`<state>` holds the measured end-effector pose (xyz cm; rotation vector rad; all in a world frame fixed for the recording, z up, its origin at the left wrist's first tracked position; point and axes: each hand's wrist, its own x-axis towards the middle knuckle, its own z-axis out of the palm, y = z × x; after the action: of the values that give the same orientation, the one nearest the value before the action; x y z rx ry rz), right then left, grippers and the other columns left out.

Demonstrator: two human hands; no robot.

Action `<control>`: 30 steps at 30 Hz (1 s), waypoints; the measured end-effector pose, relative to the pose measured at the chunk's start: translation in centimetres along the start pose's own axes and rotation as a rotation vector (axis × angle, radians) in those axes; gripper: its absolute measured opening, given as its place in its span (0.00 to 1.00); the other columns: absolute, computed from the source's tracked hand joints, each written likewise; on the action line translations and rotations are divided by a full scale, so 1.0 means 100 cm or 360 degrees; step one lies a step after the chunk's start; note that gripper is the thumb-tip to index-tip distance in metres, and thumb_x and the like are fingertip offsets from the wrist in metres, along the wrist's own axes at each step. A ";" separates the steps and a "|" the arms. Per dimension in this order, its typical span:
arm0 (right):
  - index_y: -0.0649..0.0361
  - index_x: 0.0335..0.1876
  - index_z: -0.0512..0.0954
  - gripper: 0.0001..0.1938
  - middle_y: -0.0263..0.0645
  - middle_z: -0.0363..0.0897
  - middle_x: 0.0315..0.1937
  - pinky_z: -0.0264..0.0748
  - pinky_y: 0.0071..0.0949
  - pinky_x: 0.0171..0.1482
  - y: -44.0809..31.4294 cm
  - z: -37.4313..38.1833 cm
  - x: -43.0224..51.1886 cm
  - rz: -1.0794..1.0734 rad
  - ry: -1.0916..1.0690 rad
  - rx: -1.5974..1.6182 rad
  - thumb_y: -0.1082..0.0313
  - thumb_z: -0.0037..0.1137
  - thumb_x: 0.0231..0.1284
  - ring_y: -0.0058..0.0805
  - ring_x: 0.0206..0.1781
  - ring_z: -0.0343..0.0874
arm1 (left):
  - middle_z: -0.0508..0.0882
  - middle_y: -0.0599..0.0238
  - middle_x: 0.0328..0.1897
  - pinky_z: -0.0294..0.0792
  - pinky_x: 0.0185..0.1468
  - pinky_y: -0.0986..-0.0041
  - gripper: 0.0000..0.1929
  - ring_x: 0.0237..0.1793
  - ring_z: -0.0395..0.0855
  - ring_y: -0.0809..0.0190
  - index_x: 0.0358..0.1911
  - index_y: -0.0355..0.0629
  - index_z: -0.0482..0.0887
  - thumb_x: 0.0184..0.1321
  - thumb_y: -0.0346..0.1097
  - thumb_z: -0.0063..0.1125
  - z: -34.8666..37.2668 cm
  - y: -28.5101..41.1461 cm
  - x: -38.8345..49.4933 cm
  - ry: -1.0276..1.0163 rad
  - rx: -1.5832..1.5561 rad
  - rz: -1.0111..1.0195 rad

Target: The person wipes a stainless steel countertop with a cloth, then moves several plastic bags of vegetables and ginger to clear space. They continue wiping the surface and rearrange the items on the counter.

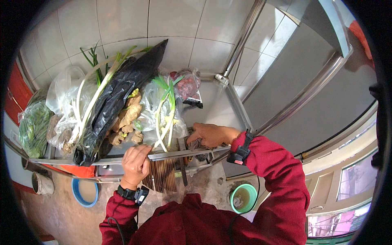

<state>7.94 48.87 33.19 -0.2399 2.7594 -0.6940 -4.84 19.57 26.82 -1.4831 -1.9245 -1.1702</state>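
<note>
My left hand [135, 165] rests with curled fingers at the front edge of a metal shelf [171, 155], close to the ginger roots [130, 114]; whether it holds anything is hidden. At the shelf's right front, my right hand [208, 134] touches a crumpled grey cloth [194, 143]; its grip is unclear. Between the hands, spring onions [165, 127] lie on a clear plastic bag [148, 101]. Left of the ginger is a long black plastic bag [119, 92] with leeks [99, 90] beside it. A bag of dark red items [186, 84] sits at the back.
Bagged greens [36, 128] lie at the shelf's left end. Below the shelf are a bundle of thin sticks [160, 176], a blue basin [85, 193], a green bucket [244, 198] and a white bucket [42, 183]. A metal post [243, 38] rises behind the right corner.
</note>
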 end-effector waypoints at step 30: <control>0.50 0.51 0.85 0.26 0.50 0.83 0.48 0.80 0.39 0.53 -0.046 0.220 -0.311 0.1594 0.1310 0.0031 0.83 0.51 0.45 0.56 0.50 0.82 | 0.87 0.59 0.44 0.73 0.44 0.63 0.20 0.40 0.83 0.51 0.45 0.39 0.87 0.44 0.20 0.58 -0.002 -0.012 -0.007 -0.0037 -0.0051 0.0218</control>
<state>44.66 42.38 24.08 1.6362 2.9508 -0.5732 -5.74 18.95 25.96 -1.6239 -1.7953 -1.1319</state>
